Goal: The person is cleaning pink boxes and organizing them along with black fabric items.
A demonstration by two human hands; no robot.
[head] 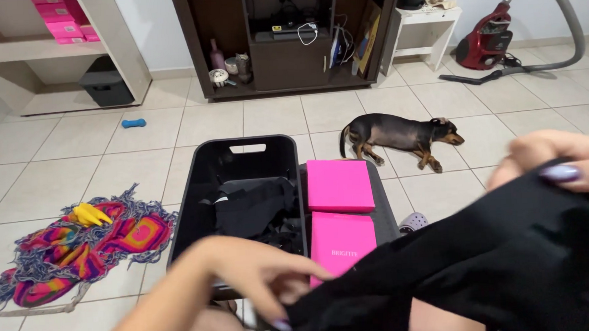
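A black garment (514, 261) hangs across the lower right of the view, close to the camera, held up between both hands. The right hand (563, 161) pinches its upper edge, fingers curled shut over the cloth. The left hand (260, 271) grips the garment's lower left corner, its fingertips closed on the fabric, though motion blur softens the detail.

Just beyond the left hand stands a black bin (195, 191) with a handle slot in its far wall. Inside it lies a heap of more black clothes (256, 211), filling the right part of the bin; the rest of its inside is too dark to read. Touching the bin's right side is a dark surface (386, 214) bearing two pink boxes (341, 213), one behind the other, flat and closed.

To the left, on the tiled floor (72, 157), lies a striped multicoloured rug (77, 251) with a yellow toy (92, 214) on it. Farther back a black-and-tan dog (400, 134) lies on its side. A blue toy (133, 123) sits near a pale shelf unit (67, 56) holding more pink boxes (62, 20). A dark cabinet (288, 38) stands against the wall, and a red vacuum cleaner (489, 41) at far right.
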